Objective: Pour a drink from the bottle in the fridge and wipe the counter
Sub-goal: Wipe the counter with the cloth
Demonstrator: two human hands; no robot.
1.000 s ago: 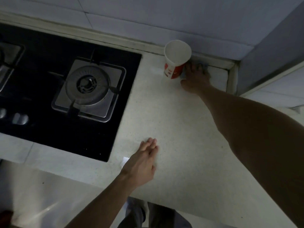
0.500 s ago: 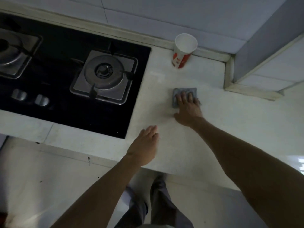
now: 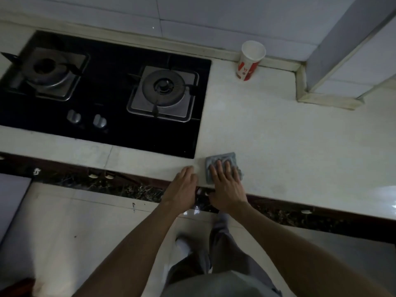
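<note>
Wiping pale stone surface (image 3: 278,136), lower centre | right hand (image 3: 227,189) flat, pressing grey square cloth (image 3: 222,159) | left hand (image 3: 182,189) flat, empty, beside it | advice: even pressure, overlapping strokes

The left hand (image 3: 182,187) and right hand (image 3: 227,186) lie flat, palms down, fingers straight, side by side.

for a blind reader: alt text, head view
Right hand presses a grey cloth on the counter near its front edge, left hand beside it. A red-and-white paper cup stands at the back, right of a gas hob.
</note>
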